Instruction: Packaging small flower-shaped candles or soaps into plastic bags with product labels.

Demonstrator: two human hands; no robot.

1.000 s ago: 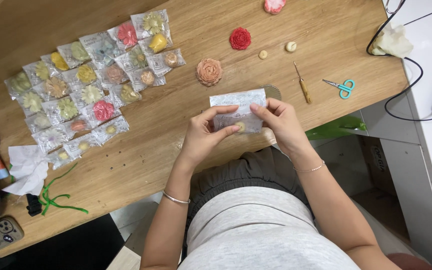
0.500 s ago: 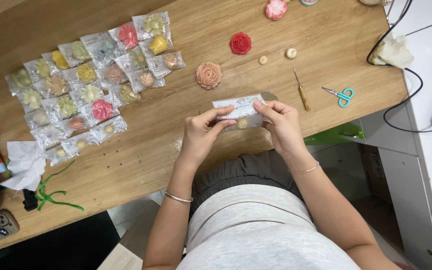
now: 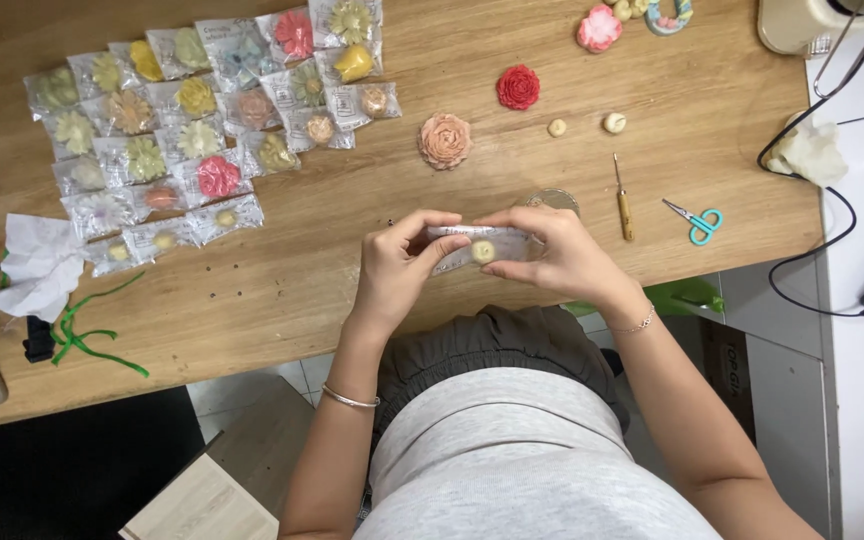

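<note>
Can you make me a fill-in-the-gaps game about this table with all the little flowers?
1. Both hands, the left hand and the right hand, hold a small clear plastic bag with a little ____ ball inside.
2. The small scissors on the wooden table have ____ handles.
3. The round flower lying alone beyond the peach flower is ____.
4. The many bagged flowers lie to the person's ____.

Missing words: yellow; turquoise; red; left

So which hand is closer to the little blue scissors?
Right. The right hand is beside the scissors; the left hand is farther away, across the small bag both hold.
</note>
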